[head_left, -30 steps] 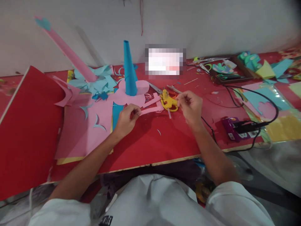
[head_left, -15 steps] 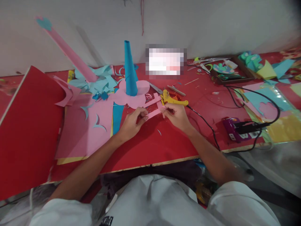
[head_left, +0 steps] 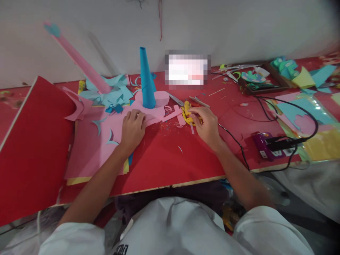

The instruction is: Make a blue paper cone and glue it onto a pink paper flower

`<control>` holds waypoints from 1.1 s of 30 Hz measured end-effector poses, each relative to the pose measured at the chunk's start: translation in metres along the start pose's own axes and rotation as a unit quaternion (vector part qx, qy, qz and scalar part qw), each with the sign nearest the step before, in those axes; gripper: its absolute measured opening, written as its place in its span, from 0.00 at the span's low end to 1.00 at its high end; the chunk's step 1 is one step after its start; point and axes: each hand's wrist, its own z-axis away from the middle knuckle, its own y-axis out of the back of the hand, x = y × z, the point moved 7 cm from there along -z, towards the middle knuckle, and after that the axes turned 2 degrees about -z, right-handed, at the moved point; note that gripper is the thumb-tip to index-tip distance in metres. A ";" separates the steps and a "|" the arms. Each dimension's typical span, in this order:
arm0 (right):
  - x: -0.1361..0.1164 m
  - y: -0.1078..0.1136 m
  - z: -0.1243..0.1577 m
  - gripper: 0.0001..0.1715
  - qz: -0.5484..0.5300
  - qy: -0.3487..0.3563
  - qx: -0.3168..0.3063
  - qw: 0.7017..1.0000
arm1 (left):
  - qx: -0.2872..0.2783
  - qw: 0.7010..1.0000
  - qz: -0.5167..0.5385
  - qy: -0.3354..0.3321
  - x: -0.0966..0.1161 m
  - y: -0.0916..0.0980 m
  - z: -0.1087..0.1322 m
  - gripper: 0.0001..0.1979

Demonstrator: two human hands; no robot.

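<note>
My left hand (head_left: 133, 129) rests with curled fingers at the front left edge of a pink paper flower (head_left: 159, 112). Whatever is under its fingertips is hidden. A blue paper cone (head_left: 147, 81) stands upright on the flower. My right hand (head_left: 207, 125) has its fingers closed round the handle of a yellow glue gun (head_left: 187, 106) on the table, a translucent glue stick (head_left: 192, 128) showing beside it. Between the hands and the flower lie pink paper strips (head_left: 172, 114).
Scissors (head_left: 177, 100) lie behind the glue gun. At left are a raised red board (head_left: 34, 152), pink sheets (head_left: 90, 156) and a leaning pink paper tube (head_left: 79, 58). A purple power box (head_left: 262, 145) with black cords and a craft tray (head_left: 241, 88) are at right.
Both hands held a pink paper strip between them. They have parted: the left moved left to the flower's edge, the right closed on the glue gun, whose handle has shifted.
</note>
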 end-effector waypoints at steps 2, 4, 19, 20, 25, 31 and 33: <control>0.005 0.004 -0.002 0.18 0.036 0.005 0.001 0.999 | -0.019 0.999 0.024 -0.034 0.017 -0.005 0.002 0.13; 0.012 0.008 -0.004 0.21 0.067 0.001 0.000 0.998 | -0.052 0.993 0.051 -0.087 0.036 -0.013 0.005 0.16; 0.007 -0.006 -0.002 0.18 0.032 0.028 -0.018 0.999 | -0.061 0.985 0.077 -0.142 0.056 -0.025 0.005 0.21; 0.005 -0.005 -0.003 0.18 0.028 0.033 -0.016 0.999 | -0.040 0.985 0.084 -0.144 0.057 -0.021 0.003 0.19; -0.010 -0.011 -0.002 0.29 0.014 0.091 -0.060 0.994 | 0.040 0.983 0.112 -0.138 0.055 -0.009 0.003 0.14; -0.026 -0.026 0.009 0.20 -0.011 0.129 -0.164 0.978 | 0.061 0.970 0.197 -0.133 0.054 -0.008 0.004 0.11; -0.035 -0.027 0.012 0.15 -0.036 0.141 -0.177 0.973 | 0.056 0.957 0.250 -0.136 0.059 -0.004 0.004 0.10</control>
